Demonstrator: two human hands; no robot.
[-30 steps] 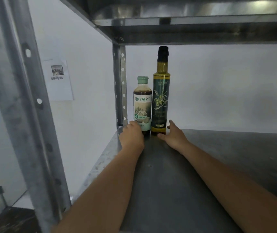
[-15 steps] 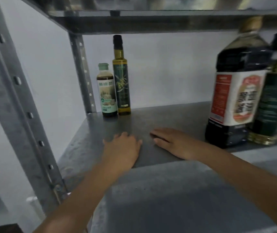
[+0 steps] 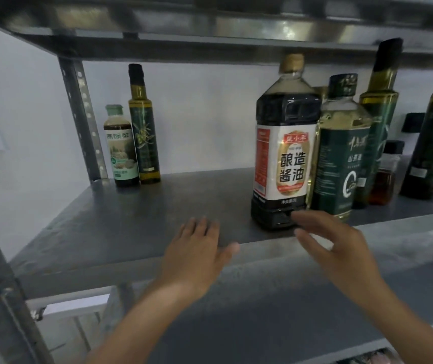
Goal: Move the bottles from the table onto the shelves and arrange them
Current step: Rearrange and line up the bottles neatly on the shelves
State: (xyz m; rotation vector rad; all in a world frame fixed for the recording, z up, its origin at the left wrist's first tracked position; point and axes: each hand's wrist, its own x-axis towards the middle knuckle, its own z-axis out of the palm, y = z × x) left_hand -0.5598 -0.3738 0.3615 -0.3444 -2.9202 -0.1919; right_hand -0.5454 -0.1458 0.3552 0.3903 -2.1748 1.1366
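Left hand [image 3: 197, 256] grip spread over shelf [image 3: 131, 232] edge. Right hand [image 3: 341, 248] grip spread, fingertips near soy sauce bottle [image 3: 286, 158] base.

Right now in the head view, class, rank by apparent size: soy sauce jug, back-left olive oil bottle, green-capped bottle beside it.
1. soy sauce jug (nearest, so flattered)
2. olive oil bottle
3. green-capped bottle

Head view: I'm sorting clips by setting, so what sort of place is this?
Probably a storeroom or pantry: a bare metal shelf against a plain white wall, holding cooking bottles such as the soy sauce bottle and a tall olive oil bottle.
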